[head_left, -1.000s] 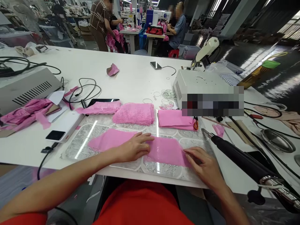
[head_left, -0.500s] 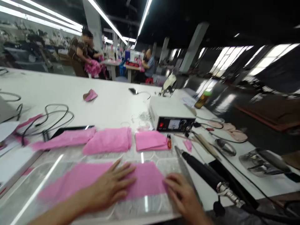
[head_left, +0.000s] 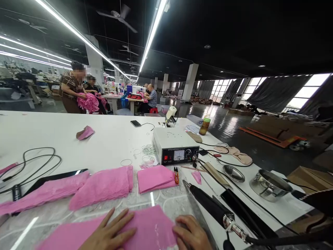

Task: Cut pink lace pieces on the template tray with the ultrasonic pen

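Note:
A flat pink fabric piece (head_left: 151, 224) lies on the clear-covered, marble-patterned work surface (head_left: 179, 199) in front of me. My left hand (head_left: 111, 232) rests on its middle, palm down with the fingers spread. At the fabric's right edge is my right hand (head_left: 193, 233), its fingers curled and closed on that edge; the thumb is mostly out of sight. Behind them sit a folded pink stack (head_left: 156, 178) and a larger pink pile (head_left: 104, 187). Orange-handled thread snips (head_left: 176, 176) lie at the folded stack's right side.
A black-handled corded tool (head_left: 208, 199) lies right of my right hand, near a control box (head_left: 179, 154) with a lit red switch. Farther right are a metal pot (head_left: 270, 187) and lid (head_left: 233, 173). Loose cables (head_left: 39, 156) cross the left. Co-workers (head_left: 74, 86) are beyond the table.
My view has tilted upward and steadied, so the table and both hands appear lower in the picture. Both hands stay on the pink fabric piece.

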Demonstrator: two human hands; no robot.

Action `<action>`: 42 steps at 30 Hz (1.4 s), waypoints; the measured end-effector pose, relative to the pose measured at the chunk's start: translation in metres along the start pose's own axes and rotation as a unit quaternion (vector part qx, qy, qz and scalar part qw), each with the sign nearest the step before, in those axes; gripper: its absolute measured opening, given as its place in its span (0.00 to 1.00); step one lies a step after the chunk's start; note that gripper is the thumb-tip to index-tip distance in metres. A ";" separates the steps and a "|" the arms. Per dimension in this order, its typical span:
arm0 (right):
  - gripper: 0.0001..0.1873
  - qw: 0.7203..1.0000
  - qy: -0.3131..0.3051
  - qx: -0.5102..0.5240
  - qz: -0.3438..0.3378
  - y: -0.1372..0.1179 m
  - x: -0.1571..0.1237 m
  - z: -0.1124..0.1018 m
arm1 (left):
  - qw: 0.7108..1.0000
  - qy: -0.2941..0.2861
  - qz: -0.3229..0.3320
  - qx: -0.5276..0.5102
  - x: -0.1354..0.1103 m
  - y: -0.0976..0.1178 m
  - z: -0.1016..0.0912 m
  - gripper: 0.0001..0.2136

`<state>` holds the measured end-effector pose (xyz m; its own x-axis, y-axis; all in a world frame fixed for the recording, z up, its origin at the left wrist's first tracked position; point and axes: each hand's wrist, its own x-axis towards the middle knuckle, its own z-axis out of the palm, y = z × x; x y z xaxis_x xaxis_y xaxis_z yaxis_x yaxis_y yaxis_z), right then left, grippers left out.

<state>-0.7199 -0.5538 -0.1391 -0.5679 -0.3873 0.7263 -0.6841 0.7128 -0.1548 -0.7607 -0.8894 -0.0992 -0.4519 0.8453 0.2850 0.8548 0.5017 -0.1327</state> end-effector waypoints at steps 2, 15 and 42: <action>0.17 0.999 -0.016 0.018 0.025 -0.004 0.002 -0.006 | 0.999 -0.030 -0.017 -0.010 -0.001 0.001 -0.002 0.28; 0.19 0.978 0.003 0.098 0.184 -0.014 -0.021 -0.033 | 0.978 -0.107 0.002 -0.177 0.035 0.010 -0.002 0.21; 0.33 0.996 -0.031 0.042 0.075 -0.013 -0.030 -0.031 | 0.968 -0.140 0.104 -0.182 0.062 0.007 0.000 0.20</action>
<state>-0.6795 -0.5337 -0.1383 -0.6923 -0.3177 0.6479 -0.6234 0.7155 -0.3154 -0.7828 -0.8330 -0.0828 -0.2682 0.9633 0.0138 0.9450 0.2603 0.1981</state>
